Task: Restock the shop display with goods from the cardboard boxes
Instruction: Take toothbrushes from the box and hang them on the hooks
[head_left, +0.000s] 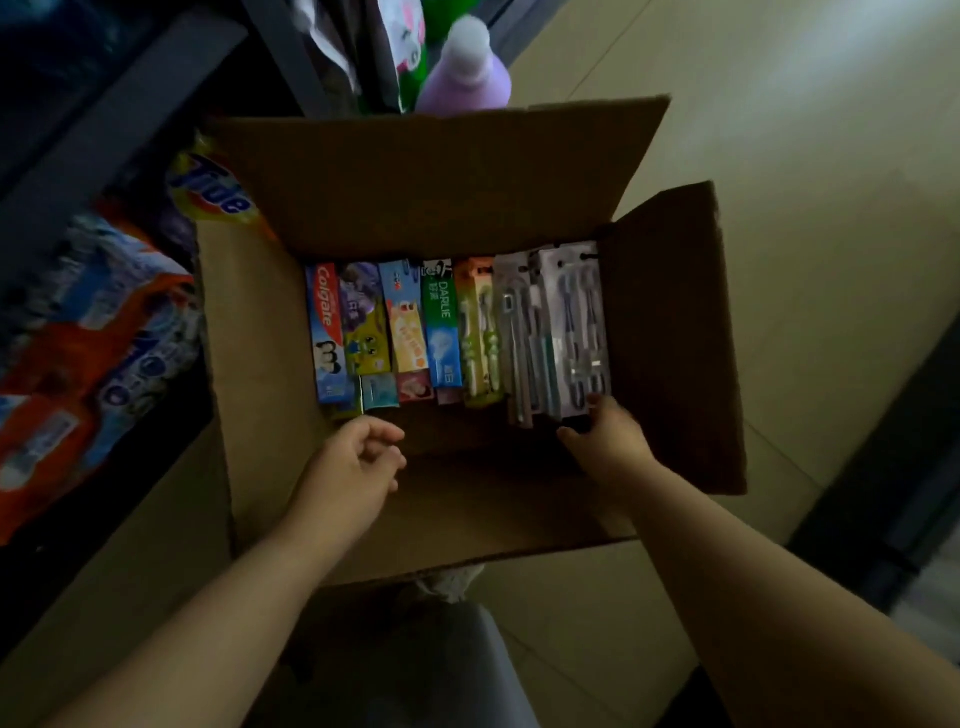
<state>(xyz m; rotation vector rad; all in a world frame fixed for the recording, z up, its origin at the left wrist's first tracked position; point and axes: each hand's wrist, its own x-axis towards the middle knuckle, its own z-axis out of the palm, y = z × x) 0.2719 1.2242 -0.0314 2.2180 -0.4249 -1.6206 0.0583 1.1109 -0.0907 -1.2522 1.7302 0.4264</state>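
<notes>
Nearest us are our two bare forearms, reaching forward into the open cardboard box on the floor. Our left hand hovers over the bare near part of the box bottom, fingers loosely curled and holding nothing. Our right hand grips the near end of the rightmost toothbrush pack, thumb under its lower edge and fingers curled round the right corner.

The goods lie in one row across the far half of the box, each with its long axis running away from us, toward the far flap. From the left we count four toothpaste cartons: a Colgate carton, a purple and yellow carton, a yellow and blue carton, then a green and blue Darlie carton. Ends of more cartons show beneath them; their number we cannot tell. To the right lie a green toothbrush pack and about three greyish ones, hang holes at the far end.

Left of the box sit a Tide bag and an orange and blue bag. Beyond it stands a lilac bottle.
</notes>
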